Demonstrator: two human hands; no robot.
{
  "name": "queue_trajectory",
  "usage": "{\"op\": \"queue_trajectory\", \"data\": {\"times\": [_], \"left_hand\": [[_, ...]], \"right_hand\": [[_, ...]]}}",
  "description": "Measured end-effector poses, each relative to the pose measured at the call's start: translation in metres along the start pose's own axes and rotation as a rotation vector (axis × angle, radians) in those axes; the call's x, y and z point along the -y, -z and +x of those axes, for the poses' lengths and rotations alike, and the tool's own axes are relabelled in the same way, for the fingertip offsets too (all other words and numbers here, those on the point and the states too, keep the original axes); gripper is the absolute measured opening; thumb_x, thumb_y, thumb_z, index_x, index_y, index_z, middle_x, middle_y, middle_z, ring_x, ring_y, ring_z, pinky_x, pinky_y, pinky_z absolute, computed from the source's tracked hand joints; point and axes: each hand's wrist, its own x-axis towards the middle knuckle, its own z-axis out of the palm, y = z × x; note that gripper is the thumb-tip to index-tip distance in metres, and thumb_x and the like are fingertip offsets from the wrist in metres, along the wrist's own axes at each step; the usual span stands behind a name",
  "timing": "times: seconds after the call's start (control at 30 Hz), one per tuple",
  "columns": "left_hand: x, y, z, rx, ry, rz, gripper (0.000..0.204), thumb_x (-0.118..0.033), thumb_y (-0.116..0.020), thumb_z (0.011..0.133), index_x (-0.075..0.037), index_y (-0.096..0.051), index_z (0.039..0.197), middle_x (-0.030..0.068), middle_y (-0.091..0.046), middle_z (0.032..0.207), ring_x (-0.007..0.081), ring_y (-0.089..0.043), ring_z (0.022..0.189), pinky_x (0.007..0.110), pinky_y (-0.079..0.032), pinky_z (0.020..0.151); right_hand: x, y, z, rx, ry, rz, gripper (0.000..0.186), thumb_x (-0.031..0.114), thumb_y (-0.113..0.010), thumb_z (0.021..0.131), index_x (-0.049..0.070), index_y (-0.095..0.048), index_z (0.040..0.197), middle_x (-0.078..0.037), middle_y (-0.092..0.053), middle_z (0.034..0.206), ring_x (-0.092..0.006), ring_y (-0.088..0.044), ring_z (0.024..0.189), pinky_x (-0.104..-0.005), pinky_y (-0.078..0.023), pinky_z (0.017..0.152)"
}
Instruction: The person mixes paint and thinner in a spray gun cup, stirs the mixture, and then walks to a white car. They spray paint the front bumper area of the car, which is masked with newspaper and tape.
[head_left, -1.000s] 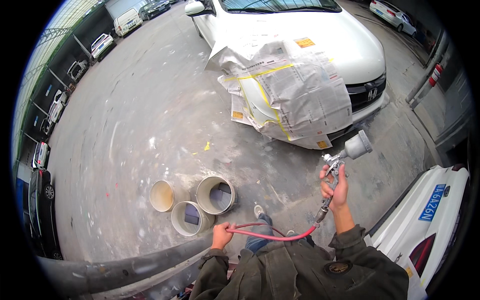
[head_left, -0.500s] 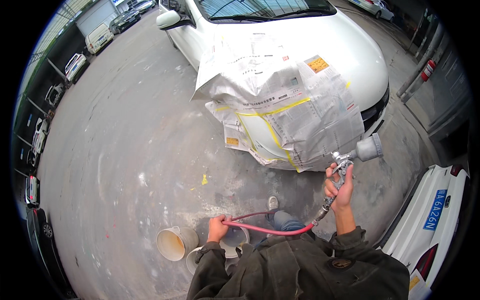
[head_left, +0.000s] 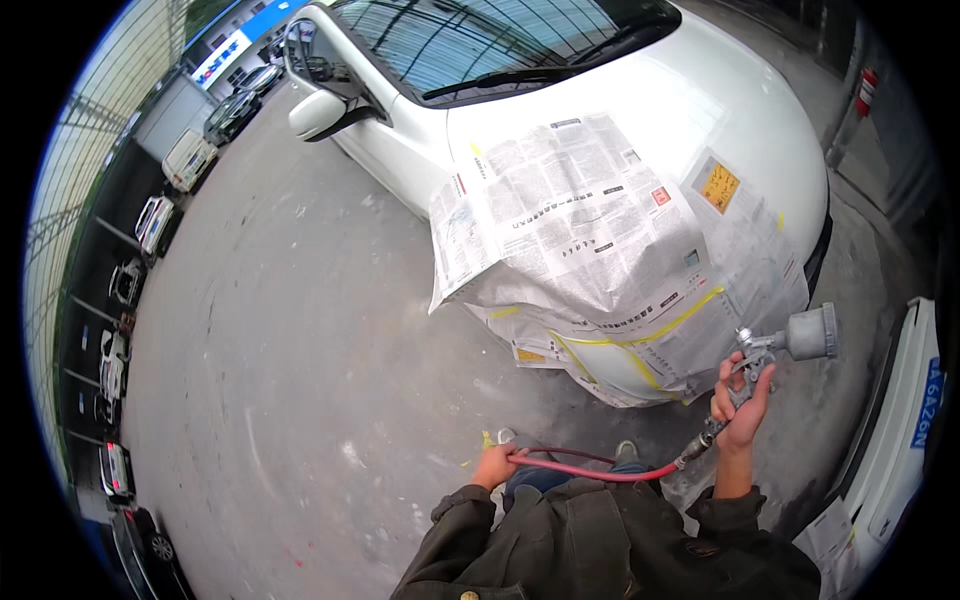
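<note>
My right hand (head_left: 742, 405) is wrapped round the handle of a metal spray gun (head_left: 757, 362), which has a grey paint cup (head_left: 812, 332) on its far side. A red air hose (head_left: 610, 474) runs from the gun's base across my front to my left hand (head_left: 495, 466), whose fingers are closed round it. Ahead of me stands a white car (head_left: 720, 90), its front corner masked with newspaper (head_left: 590, 220) and yellow tape (head_left: 672, 322). Between the tape strips a bare white panel (head_left: 606, 368) shows. The gun is held to the right of this panel, apart from it.
Behind the gun, at the right edge, is another white vehicle (head_left: 890, 440) with paper on its near part. A red fire extinguisher (head_left: 866, 92) hangs by a post. Several vehicles line the left side, among them a white van (head_left: 189, 160). Grey concrete floor (head_left: 290, 330) lies between.
I have moved nearer the white car, which now fills more of the view. The buckets by my left hand have gone out of sight. Both hands keep their hold.
</note>
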Motion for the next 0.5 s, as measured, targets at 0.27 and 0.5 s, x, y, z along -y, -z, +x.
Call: {"op": "queue_trajectory", "data": {"times": [0.27,0.5], "left_hand": [[0.076,0.066,0.117,0.606,-0.245,0.157,0.042,-0.039,-0.064,0.088,-0.003,-0.060,0.067,0.0232,-0.059,0.067,0.0453,-0.058,0.071,0.048,-0.046,0.061],[0.154,0.095,0.136,0.964,-0.566,0.366,0.033,-0.036,-0.065,0.086,-0.005,-0.066,0.073,0.0203,-0.061,0.065,0.0421,-0.061,0.067,0.047,-0.048,0.060]], "right_hand": [[-0.101,-0.042,-0.079,-0.592,0.307,-0.113,0.053,0.053,-0.032,0.101,0.005,-0.051,0.111,-0.005,-0.055,0.084,-0.0047,-0.030,0.041,-0.0200,-0.025,0.038],[-0.240,-0.090,-0.191,-0.768,0.092,-0.109,0.052,0.052,-0.043,0.098,0.003,-0.054,0.110,-0.004,-0.057,0.083,-0.0036,-0.034,0.047,-0.0195,-0.027,0.042]]}}
